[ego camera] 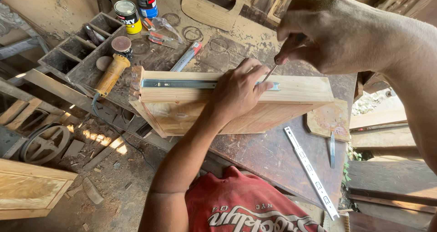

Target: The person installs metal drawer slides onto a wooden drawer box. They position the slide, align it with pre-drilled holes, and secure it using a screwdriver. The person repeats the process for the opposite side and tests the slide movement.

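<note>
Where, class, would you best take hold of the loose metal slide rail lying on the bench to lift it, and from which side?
Pinch the loose slide rail across its narrow width near the middle, coming from above. It lies flat and free on the workbench, long and thin, so a middle grip should keep it balanced. Both long edges are exposed; the left hand and right hand are busy at the wooden drawer box.

The left hand (239, 88) covers the middle of the rail (182, 83); the right hand (327, 29) hides the screwdriver (271, 71) handle.

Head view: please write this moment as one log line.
left hand pressing wooden drawer box | right hand holding screwdriver at metal slide rail
</note>
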